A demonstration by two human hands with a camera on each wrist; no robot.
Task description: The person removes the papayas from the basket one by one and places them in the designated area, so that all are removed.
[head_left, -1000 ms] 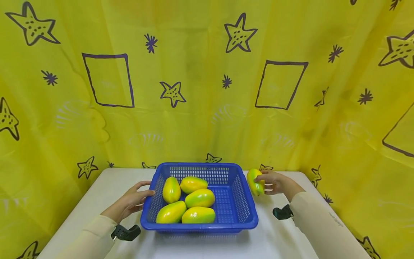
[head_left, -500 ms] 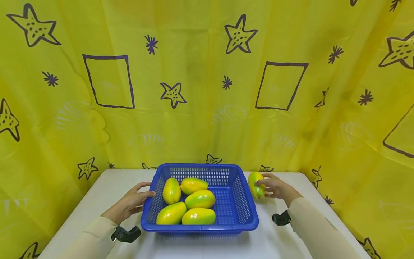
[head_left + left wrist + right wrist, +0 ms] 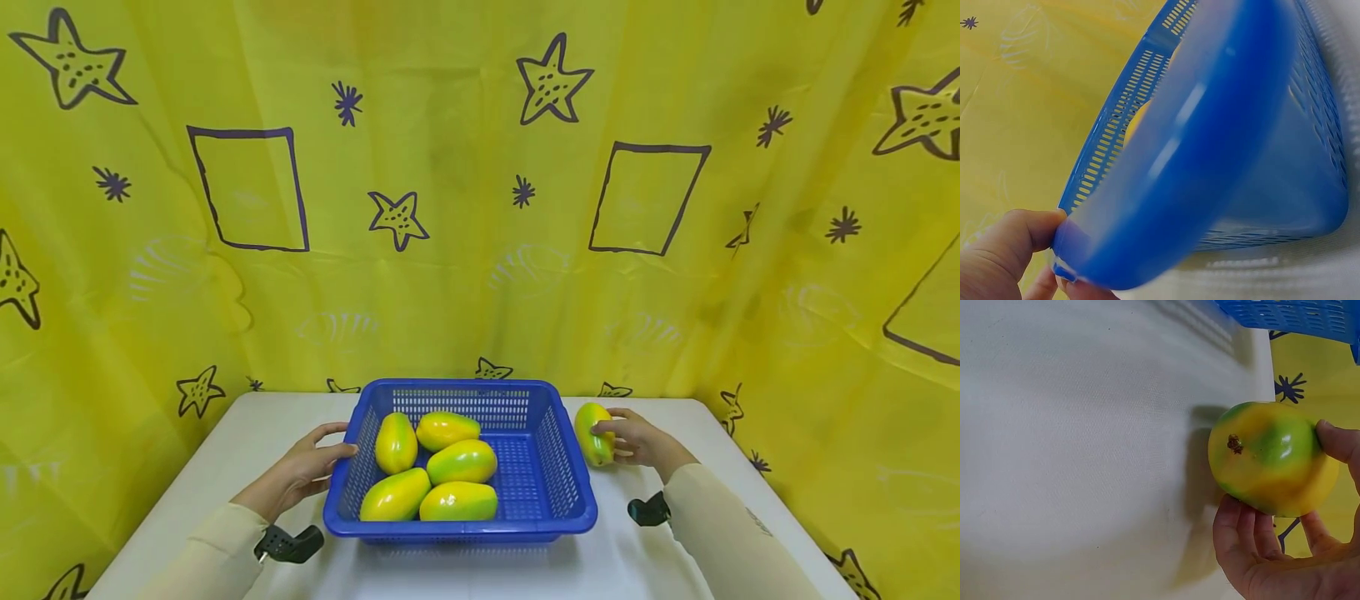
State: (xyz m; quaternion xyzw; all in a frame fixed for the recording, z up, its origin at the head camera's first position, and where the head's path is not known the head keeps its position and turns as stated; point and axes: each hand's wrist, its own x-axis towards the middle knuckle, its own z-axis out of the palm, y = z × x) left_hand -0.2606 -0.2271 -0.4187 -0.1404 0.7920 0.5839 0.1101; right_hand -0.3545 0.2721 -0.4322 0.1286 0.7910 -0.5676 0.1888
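A blue plastic basket (image 3: pixel 558 454) stands in the middle of the white table (image 3: pixel 247 433) and holds several yellow-green papayas (image 3: pixel 461 461). My left hand (image 3: pixel 330 454) holds the basket's left rim; the left wrist view has my thumb (image 3: pixel 1019 234) on top of that rim (image 3: pixel 1166 162) and a finger under it. Just right of the basket, low at the table surface, is one more papaya (image 3: pixel 592 432). My right hand (image 3: pixel 611 437) grips it from the right. In the right wrist view my fingers (image 3: pixel 1241 531) curl round this papaya (image 3: pixel 1269 459), stem scar facing the camera.
A yellow curtain (image 3: pixel 480 208) with dark stars and squares hangs close behind the table and along its right side. Black wrist cameras (image 3: pixel 288 542) sit on both cream sleeves. Bare tabletop (image 3: pixel 652 558) shows in front of the basket and on both sides.
My right hand has lowered the papaya slightly toward the table beside the basket. The left hand and the basket have stayed in place.
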